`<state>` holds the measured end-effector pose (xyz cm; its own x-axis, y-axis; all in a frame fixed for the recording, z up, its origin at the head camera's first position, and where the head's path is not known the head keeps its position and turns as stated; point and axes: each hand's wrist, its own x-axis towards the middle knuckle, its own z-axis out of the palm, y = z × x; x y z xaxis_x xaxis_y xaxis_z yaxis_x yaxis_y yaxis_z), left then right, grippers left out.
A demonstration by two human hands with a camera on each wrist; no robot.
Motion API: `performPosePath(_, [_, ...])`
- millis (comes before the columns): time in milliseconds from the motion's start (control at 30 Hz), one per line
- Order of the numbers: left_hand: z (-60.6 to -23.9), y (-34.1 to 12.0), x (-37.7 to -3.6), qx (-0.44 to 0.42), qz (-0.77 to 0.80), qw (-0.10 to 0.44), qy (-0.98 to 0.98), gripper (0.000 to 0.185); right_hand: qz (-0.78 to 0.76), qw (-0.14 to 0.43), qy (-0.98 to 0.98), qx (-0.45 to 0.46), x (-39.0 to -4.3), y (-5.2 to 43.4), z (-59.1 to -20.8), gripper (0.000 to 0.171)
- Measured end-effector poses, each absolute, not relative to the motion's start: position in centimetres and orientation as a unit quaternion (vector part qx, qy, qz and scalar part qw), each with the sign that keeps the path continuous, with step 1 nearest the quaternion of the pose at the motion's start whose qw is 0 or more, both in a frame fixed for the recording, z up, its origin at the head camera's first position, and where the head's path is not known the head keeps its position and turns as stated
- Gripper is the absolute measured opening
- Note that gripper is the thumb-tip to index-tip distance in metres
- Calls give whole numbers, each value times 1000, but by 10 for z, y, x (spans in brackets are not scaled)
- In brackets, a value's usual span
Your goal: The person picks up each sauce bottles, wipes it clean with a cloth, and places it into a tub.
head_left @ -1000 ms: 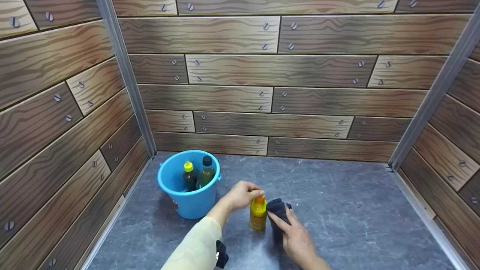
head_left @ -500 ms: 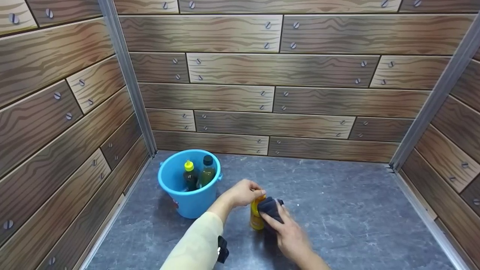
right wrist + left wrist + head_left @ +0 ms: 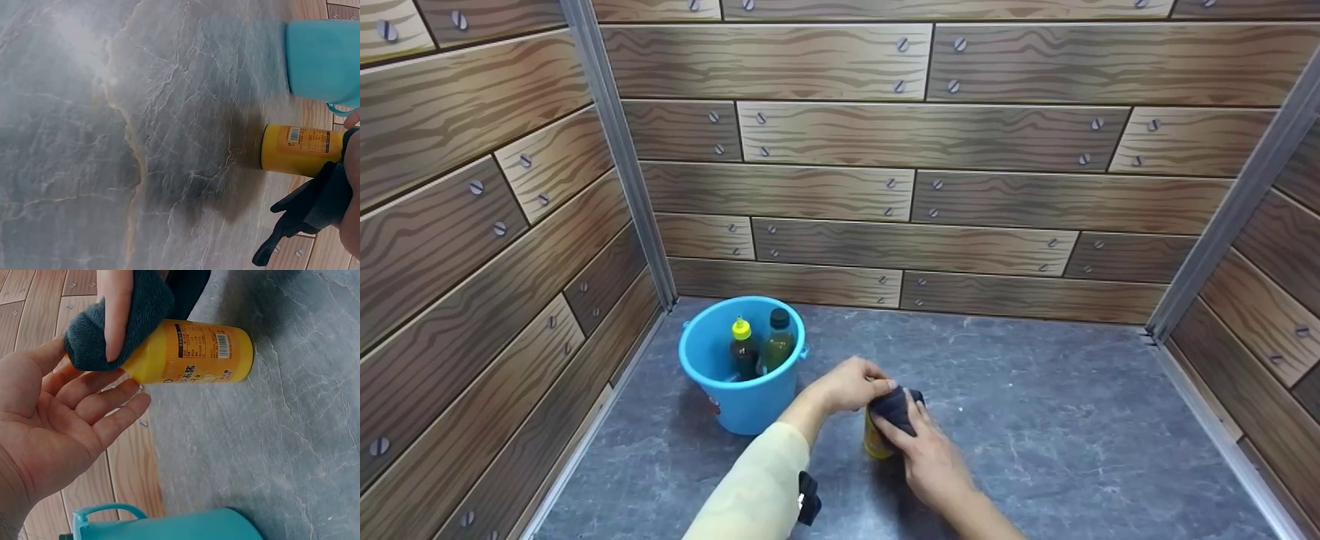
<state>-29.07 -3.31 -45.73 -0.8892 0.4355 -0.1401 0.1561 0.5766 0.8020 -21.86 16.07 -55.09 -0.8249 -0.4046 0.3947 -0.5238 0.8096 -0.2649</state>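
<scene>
A yellow bottle (image 3: 876, 444) with a printed label and barcode stands upright on the grey marbled surface. My left hand (image 3: 847, 388) pinches it at the top between thumb and forefinger, and the other fingers spread loosely below, as the left wrist view shows. With my right hand (image 3: 937, 461) I hold a dark cloth (image 3: 149, 309) wrapped against the bottle's shoulder and neck. The cloth covers the cap and most of the upper bottle. In the right wrist view, loose ends of the cloth (image 3: 320, 202) hang beside the label.
Left of the bottle is a blue bucket (image 3: 757, 409). Inside it stand a dark bottle with a yellow cap (image 3: 745, 356) and a greenish bottle with a black cap (image 3: 780, 345). Wood-patterned walls (image 3: 825, 135) with metal corner strips enclose the grey surface (image 3: 1050, 420).
My right hand has brought the cloth leftward from beside the yellow bottle onto its upper part, covering the neck. My left hand keeps its hold at the top.
</scene>
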Motion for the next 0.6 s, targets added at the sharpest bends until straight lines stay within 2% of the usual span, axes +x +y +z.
performPosePath(100, [-459,-34,-291,167,434,165,870,34,179,161,-939,246,-221,157,-553,61])
performPosePath(367, [-459,-35,-291,165,440,168,866,37,187,220,-926,245,-224,152,-569,66])
performPosePath(600, [-461,-37,-293,163,437,174,867,36,199,218,-927,231,-224,150,-582,71])
